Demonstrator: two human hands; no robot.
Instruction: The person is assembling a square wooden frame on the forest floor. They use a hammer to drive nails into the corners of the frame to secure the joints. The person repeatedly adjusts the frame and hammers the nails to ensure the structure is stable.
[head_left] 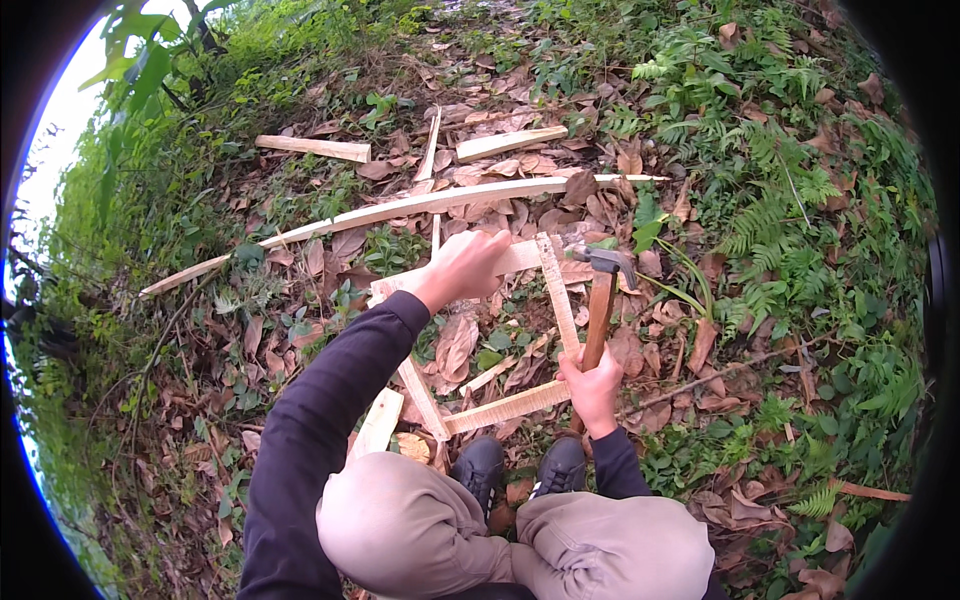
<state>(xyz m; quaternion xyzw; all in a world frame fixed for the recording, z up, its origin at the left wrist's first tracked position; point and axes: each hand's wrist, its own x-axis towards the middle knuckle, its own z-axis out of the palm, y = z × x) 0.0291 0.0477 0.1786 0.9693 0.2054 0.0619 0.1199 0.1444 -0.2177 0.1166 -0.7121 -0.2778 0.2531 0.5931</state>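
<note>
A four-sided frame of pale, rough wooden strips point(508, 407) stands in front of my knees. My left hand point(465, 268) is closed over its far board point(519, 258), fingers wrapped round the wood. In my right hand point(592, 387) is a claw hammer point(600, 318), gripped by its brown wooden handle with the metal head up. That hand is at the frame's near right corner, where the right strip point(557, 290) meets the near one. The hammer head is just right of the far right corner, seemingly apart from it. My right fingers partly hide the near right corner.
Dry leaves cover the ground. Beyond the frame lies a long pale wooden strip point(400, 208), with shorter pieces point(312, 148) point(511, 143) behind it. A wood offcut point(377, 424) rests near my left knee. Ferns and green plants point(770, 220) grow on the right.
</note>
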